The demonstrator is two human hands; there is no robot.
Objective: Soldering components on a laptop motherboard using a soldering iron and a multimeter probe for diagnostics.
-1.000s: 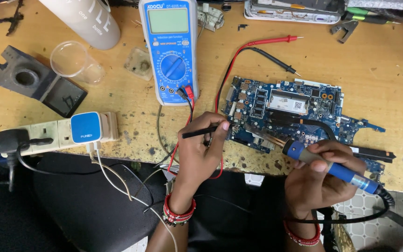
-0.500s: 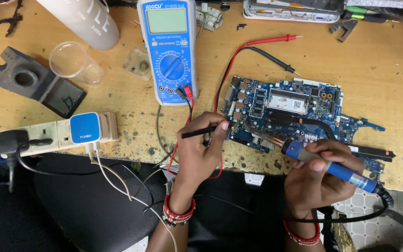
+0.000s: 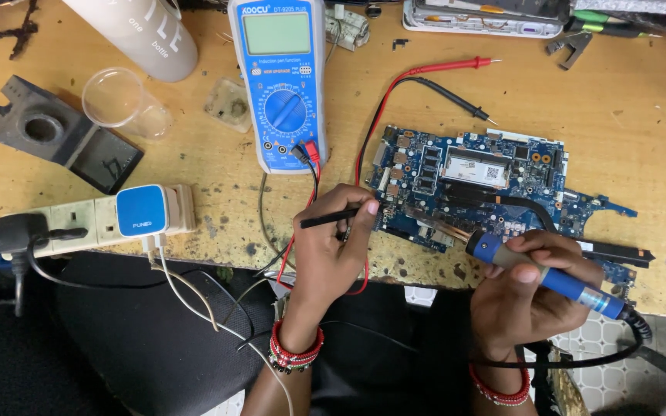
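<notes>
A blue laptop circuit board [image 3: 495, 181] lies on the wooden bench. My left hand [image 3: 331, 250] pinches a thin black tool [image 3: 327, 219] between thumb and fingers, its end at the board's left edge. My right hand [image 3: 529, 293] grips a blue-handled soldering iron [image 3: 549, 277], whose metal tip [image 3: 433, 218] points left onto the board's lower left part. Both wrists wear red bead bracelets.
A blue multimeter [image 3: 283, 81] stands behind my left hand, its red probe [image 3: 456, 65] and black probe [image 3: 456, 96] lying unused on the bench. A power strip with a blue charger [image 3: 140, 212], a black block [image 3: 55, 131], a clear cup [image 3: 117, 96] and a white bottle [image 3: 136, 31] sit at left.
</notes>
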